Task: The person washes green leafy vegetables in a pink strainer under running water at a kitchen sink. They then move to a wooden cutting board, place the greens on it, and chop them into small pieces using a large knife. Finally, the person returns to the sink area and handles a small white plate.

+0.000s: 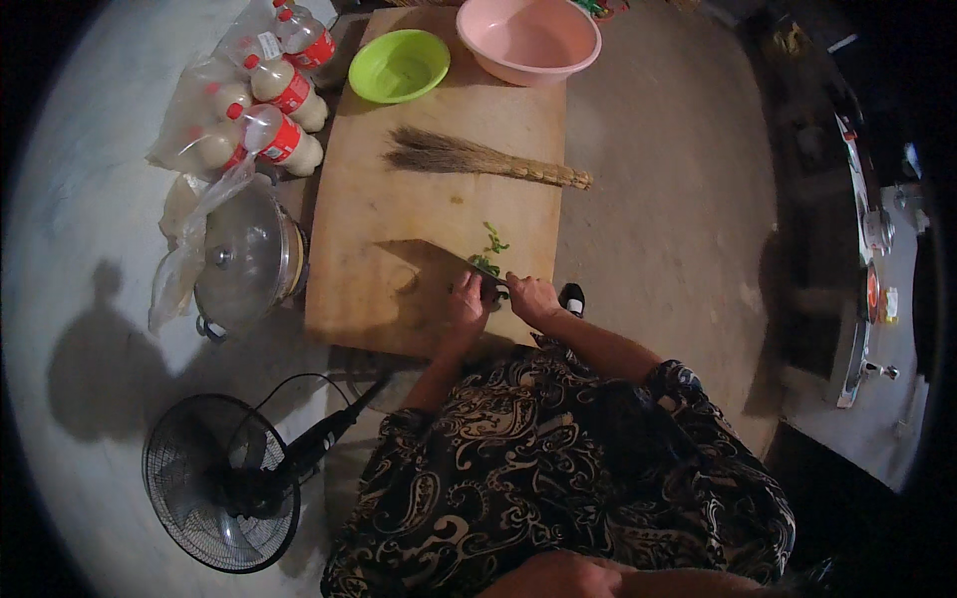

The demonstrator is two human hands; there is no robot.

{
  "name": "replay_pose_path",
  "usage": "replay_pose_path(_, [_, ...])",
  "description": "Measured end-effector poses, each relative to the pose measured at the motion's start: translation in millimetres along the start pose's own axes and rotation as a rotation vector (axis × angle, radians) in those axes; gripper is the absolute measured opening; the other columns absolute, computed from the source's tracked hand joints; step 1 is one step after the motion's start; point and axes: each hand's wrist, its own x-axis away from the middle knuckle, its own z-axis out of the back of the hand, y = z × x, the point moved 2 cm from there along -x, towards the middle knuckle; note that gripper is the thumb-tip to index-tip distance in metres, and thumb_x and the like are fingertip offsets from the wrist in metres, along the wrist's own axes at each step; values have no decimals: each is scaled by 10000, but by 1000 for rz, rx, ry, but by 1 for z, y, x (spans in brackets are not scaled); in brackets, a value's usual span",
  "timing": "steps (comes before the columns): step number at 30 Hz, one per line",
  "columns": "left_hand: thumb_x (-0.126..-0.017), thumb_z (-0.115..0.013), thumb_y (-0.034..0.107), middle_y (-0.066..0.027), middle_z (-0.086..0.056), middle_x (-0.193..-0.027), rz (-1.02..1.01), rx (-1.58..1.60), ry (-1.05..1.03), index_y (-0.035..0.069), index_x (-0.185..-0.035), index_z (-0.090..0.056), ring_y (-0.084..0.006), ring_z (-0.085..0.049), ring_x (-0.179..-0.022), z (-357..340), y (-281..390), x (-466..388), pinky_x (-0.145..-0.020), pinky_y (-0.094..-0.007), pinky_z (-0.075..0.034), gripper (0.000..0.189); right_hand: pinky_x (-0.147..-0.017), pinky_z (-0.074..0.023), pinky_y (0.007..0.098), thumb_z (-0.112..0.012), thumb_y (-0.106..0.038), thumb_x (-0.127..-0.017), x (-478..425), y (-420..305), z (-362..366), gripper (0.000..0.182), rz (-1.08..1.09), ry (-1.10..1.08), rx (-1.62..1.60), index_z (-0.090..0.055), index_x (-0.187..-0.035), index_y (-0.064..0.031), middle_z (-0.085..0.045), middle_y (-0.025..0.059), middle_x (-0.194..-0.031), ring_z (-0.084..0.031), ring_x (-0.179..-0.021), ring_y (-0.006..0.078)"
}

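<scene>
A kitchen knife (487, 276) is seen nearly edge-on over the wooden board (441, 217), and its handle is in my right hand (532, 297). Close against the near side of the blade, my left hand (467, 297) rests with bent fingers. Whatever lies under those fingertips is hidden. Cut green vegetable pieces (486, 264) lie along the far side of the blade, and a few more strips (493, 238) trail away beyond them. A dark shadow falls across the board left of my hands.
A straw hand broom (486, 158) lies across the board. Behind it stand a green bowl (398, 67) and a pink basin (529, 37). On the left are plastic bottles (280, 138), a lidded pot (243, 254) and a black fan (222, 482). A counter (860, 374) runs along the right.
</scene>
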Motion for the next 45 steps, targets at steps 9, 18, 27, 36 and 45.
replay_pose_path(9, [-860, -616, 162, -181, -555, -1116, -63, 18, 84, 10, -1094, -564, -377, -545, -1005, 0, -4, 12, -874, -447, -444, 284, -632, -487, 516, -571, -183, -873, -7, 35, 9, 181, 57, 201, -376, -563, -958, -24, -617, 254, -744, -602, -740, 469])
replay_pose_path(18, [-813, -665, 127, -176, -548, -1072, -7, -19, 53, 21, -1065, -564, -375, -545, -973, -2, -13, 26, -820, -442, -447, 291, -555, -500, 524, -502, -212, -903, 39, 13, 17, 149, 48, 41, -42, -550, -967, -87, -632, 214, -695, -631, -652, 429])
replay_pose_path(27, [-800, -652, 78, -175, -561, -892, -25, -30, 90, 16, -923, -574, -376, -565, -839, -5, -23, 24, -705, -443, -459, 158, -539, -505, 506, -474, -160, -895, 45, 3, 15, 152, 77, 17, 15, -532, -981, -49, -640, 220, -708, -646, -648, 409])
replay_pose_path(36, [-816, -623, 73, -162, -569, -884, 3, 91, 29, 23, -925, -602, -341, -582, -830, 5, -14, 17, -717, -426, -470, 122, -573, -511, 524, -471, -143, -882, 29, -1, 15, 171, 19, -99, -3, -541, -1001, -43, -644, 237, -742, -653, -701, 425])
replay_pose_path(45, [-833, -620, 101, -160, -604, -968, 73, 136, 11, 48, -995, -626, -348, -599, -900, 1, -16, 16, -781, -416, -487, 170, -655, -504, 544, -516, -173, -854, -14, -7, -11, 170, 11, -87, -80, -576, -948, -46, -647, 252, -804, -645, -774, 442])
